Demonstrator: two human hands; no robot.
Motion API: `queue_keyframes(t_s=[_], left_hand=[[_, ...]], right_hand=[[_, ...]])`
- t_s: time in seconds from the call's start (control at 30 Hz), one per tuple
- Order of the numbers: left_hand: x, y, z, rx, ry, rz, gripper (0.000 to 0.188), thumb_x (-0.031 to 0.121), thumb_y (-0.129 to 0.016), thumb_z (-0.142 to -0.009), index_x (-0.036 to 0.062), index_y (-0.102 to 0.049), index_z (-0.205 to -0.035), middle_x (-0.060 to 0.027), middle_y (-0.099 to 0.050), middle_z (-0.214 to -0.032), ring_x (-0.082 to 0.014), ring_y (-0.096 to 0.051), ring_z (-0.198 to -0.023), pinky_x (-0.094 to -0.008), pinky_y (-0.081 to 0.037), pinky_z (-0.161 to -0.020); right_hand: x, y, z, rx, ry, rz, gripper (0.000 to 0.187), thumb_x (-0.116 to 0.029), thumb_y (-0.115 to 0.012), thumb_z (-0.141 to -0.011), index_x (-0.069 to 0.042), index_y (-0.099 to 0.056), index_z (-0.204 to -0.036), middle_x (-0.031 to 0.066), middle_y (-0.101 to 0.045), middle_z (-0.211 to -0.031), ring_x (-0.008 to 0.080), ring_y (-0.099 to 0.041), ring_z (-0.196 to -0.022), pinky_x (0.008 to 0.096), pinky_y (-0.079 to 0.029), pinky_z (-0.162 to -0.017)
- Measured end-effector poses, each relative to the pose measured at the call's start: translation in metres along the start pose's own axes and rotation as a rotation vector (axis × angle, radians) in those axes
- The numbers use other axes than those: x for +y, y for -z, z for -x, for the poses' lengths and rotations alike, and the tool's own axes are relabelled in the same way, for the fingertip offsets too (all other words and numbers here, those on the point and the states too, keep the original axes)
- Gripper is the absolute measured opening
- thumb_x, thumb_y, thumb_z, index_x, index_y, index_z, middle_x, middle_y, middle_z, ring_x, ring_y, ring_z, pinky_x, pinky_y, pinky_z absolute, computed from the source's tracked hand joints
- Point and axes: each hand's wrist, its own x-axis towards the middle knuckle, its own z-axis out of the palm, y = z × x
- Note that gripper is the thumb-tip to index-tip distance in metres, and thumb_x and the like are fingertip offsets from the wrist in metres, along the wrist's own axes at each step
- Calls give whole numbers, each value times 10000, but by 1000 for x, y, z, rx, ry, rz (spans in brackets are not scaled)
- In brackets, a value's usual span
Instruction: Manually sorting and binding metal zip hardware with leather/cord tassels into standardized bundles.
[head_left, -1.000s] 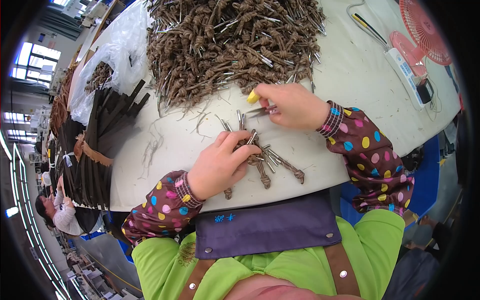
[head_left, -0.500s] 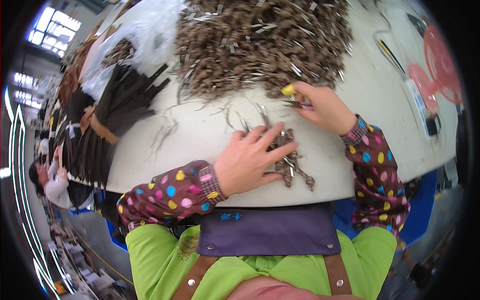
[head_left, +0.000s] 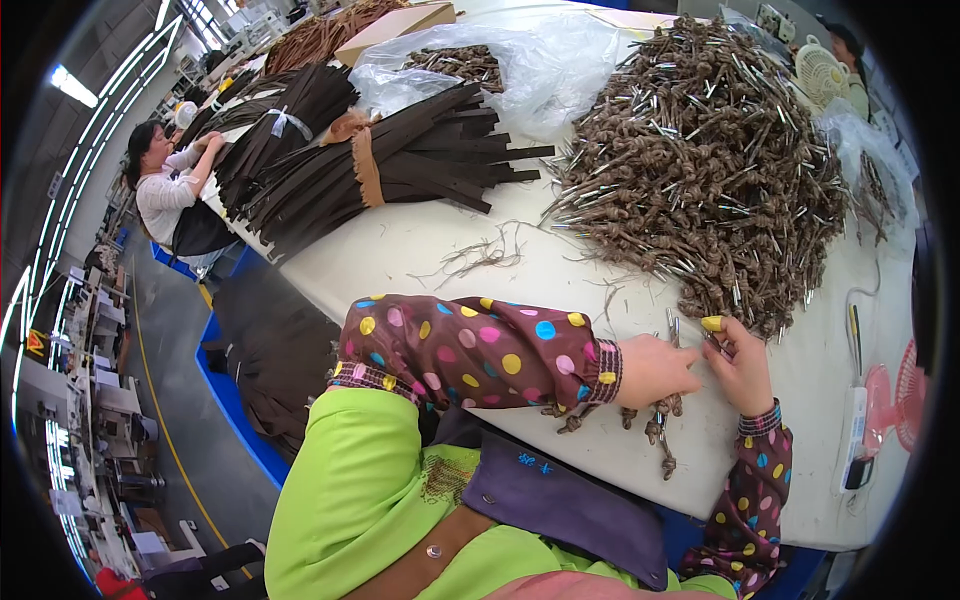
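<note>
My left hand [head_left: 662,371] reaches in from the left with its fingers curled over a few brown knotted cords [head_left: 661,432]. Silvery tips stick out above the hand, and knotted ends hang out below it. Close by on the right, my right hand [head_left: 742,372] is closed round small thread snips [head_left: 717,346], mostly hidden by the fingers. One of its fingertips wears a yellow cover [head_left: 712,323]. Another knotted cord [head_left: 572,418] lies by my left sleeve. Just beyond both hands rises a large heap of brown knotted cords with metal tips [head_left: 715,170].
Bundles of dark strips [head_left: 430,150] and a clear plastic bag [head_left: 540,70] lie farther left on the white table [head_left: 400,262]. Loose thread scraps [head_left: 480,255] lie nearer. At right are a pink fan [head_left: 905,390] and a power strip [head_left: 856,435]. A person [head_left: 165,185] works at far left.
The view has swung left, bringing more of the dark strips and the room in. My left hand's spread fingers have curled in, and the two hands are closer together.
</note>
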Motion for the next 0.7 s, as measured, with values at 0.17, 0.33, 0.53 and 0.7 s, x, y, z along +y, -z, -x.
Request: queue_keyframes(t_s=[0.17, 0.33, 0.53, 0.7], left_hand=[[-17, 17, 4, 129, -108, 401, 258, -14, -563, -688, 79, -457, -904, -91, -470, -896, -296, -544, -826, -363, -437, -702], [-36, 80, 24, 360, -100, 802, 205, -36, -553, -734, 90, -424, -833, -65, -502, -902, -146, -513, -813, -278, -430, -715], [-109, 216, 69, 830, 269, 1080, 183, -25, -515, -763, 112, -445, -863, -87, -535, -866, -93, -469, -543, -198, -333, -375], [-235, 304, 123, 1183, 738, 823, 164, 103, -494, -840, 43, -527, -989, -81, -551, -709, -109, -459, -481, -234, -368, -405]], right_hand=[[0, 2, -1, -2, 12, -32, 247, -68, -639, -720, -12, -568, -950, 97, -528, -681, 207, -489, -542, 285, -396, -523], [-7, 6, -2, -4, -12, 3, 233, -69, -644, -727, -12, -568, -940, 109, -535, -665, 228, -504, -557, 282, -410, -537], [-8, 8, -1, 3, -40, 6, 218, -82, -662, -731, -12, -568, -915, 114, -543, -664, 229, -511, -549, 281, -421, -532], [-11, 5, -3, -25, -68, 3, 211, -90, -669, -729, -16, -570, -900, 114, -539, -658, 231, -518, -549, 288, -425, -528]])
